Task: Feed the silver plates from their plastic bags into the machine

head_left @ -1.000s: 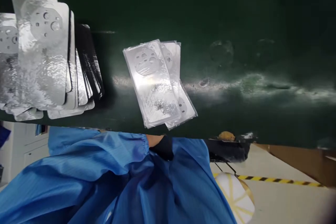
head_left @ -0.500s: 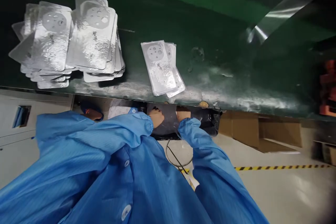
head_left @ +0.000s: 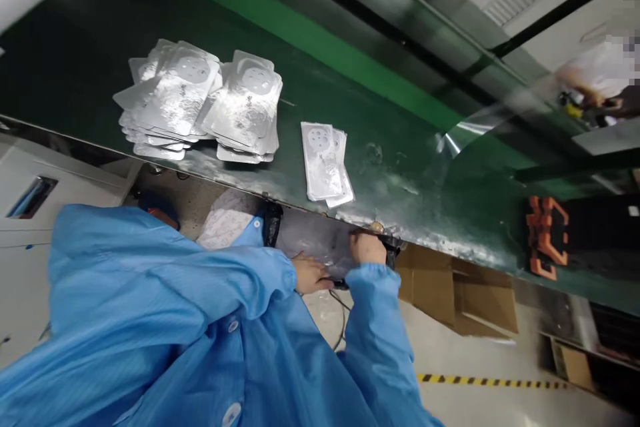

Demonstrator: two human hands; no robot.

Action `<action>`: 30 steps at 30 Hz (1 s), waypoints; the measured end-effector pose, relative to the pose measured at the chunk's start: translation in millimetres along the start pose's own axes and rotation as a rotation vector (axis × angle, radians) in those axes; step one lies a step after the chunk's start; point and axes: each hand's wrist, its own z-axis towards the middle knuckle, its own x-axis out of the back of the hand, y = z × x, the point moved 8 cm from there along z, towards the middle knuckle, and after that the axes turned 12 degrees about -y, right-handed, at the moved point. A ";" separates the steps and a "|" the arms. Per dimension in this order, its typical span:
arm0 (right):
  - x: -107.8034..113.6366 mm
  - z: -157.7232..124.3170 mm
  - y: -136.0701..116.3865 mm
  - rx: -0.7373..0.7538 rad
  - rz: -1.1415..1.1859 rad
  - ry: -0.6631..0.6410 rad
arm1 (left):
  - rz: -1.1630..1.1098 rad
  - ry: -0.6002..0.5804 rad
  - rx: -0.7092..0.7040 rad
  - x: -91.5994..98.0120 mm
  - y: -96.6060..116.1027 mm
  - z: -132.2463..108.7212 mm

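Head view: the L hand (head_left: 311,274) has dropped off the belt edge vs. the prior head view and now sits low on the dark plastic bag (head_left: 313,239), approx. level w/ its btm rim. The R hand (head_left: 367,248) stays up at the edge of the green belt (head_left: 400,203), so the two hands stand further apart. Result: both hands work at the bag; neither touches the foil sheets.

L fingers (head_left: 325,282): partly curled, tips reaching a small black item (head_left: 341,284) at the bag's lower edge. Grip not confirmed; contact hidden by the hand. R fingers (head_left: 361,239): bent over the bag's top edge, just beside a black clip (head_left: 393,250). Opening and hold cannot be told.

Bag location: hanging along the belt's near side, directly under both hands, between the belt edge and the cable (head_left: 343,320).

Belt items: two large sheet stacks (head_left: 175,97) (head_left: 245,107) lie side by side, w/ a small stack (head_left: 323,160) apart toward the hands. Each sheet has round cutouts.

Surroundings: blue smock sleeves (head_left: 170,273) cover both arms. Cardboard boxes (head_left: 480,300) stand on the floor past the R hand, near yellow-black hazard tape (head_left: 490,381).
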 end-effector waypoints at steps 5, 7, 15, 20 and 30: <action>43.7 -54.6 -62.4 0.292 0.158 -0.008 | -0.120 0.077 0.239 2.3 -35.2 1.5; 83.1 -47.6 -81.6 0.257 0.260 0.258 | -0.146 0.161 0.202 15.9 -31.8 -5.2; 114.0 55.6 -154.9 -0.059 0.160 0.231 | -0.239 0.377 -0.001 59.3 -2.6 -105.4; 125.9 49.3 -135.1 -0.094 0.267 0.259 | -0.357 0.539 0.000 72.6 -24.3 -178.7; 112.0 -18.0 -144.8 0.215 0.630 0.227 | -1.186 0.795 -0.434 124.9 -31.8 -206.1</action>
